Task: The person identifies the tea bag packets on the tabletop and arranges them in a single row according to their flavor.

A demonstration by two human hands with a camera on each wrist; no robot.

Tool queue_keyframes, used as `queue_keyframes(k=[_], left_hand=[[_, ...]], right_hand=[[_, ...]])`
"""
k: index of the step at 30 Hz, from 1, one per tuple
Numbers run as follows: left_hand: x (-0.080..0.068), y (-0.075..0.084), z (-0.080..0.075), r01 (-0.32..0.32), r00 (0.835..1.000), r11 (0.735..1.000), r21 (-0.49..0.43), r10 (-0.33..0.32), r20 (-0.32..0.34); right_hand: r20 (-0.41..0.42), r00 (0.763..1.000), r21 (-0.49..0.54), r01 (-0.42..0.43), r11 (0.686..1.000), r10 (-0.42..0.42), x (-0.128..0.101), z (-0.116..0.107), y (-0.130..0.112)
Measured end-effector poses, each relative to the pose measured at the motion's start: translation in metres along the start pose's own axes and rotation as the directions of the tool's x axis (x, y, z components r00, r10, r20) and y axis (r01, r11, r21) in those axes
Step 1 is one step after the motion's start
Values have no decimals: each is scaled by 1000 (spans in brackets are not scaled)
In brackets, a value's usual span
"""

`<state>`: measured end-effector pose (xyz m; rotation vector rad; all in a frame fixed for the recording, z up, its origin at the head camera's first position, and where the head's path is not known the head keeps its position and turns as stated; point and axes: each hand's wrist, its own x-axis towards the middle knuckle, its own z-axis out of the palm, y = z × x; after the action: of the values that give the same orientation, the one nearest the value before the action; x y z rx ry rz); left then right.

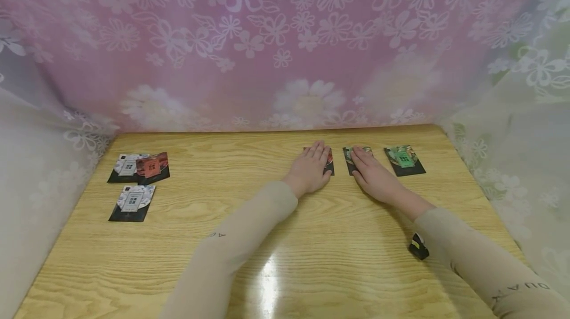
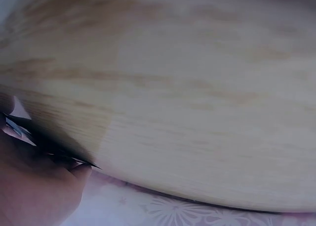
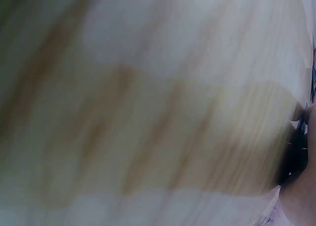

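Observation:
On the wooden table (image 1: 231,200) my left hand (image 1: 319,155) lies flat, fingers straight, on a red-faced black packet (image 1: 330,160) that it mostly hides. My right hand (image 1: 361,157) lies flat on a second black packet (image 1: 349,159) just to the right. A green-faced packet (image 1: 404,159) lies free, right of that hand. The left wrist view shows my left hand (image 2: 34,191) pressing a dark packet edge (image 2: 54,154) to the wood. The right wrist view is blurred; a bit of my right hand (image 3: 301,196) shows at its right edge.
At the far left lie a grey-faced packet (image 1: 126,166) overlapped by a red one (image 1: 153,166), and another grey packet (image 1: 132,203) nearer me. A small black object (image 1: 418,246) sits by my right sleeve. Floral curtains (image 1: 285,47) close the back and sides.

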<state>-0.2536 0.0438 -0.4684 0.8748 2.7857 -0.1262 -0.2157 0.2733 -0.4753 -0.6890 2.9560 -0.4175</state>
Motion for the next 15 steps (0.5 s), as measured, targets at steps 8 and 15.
queue_keyframes(k=[8,15], left_hand=[[-3,1,-1,9,1000,1000,19,-8,-27],[-10,-2,-7,-6,998,1000,-10,6,-61]], right_hand=[[13,1000,6,-10,1000,10,1,0,-1],[-6,1000,1,-7,1000,7,0,3,1]])
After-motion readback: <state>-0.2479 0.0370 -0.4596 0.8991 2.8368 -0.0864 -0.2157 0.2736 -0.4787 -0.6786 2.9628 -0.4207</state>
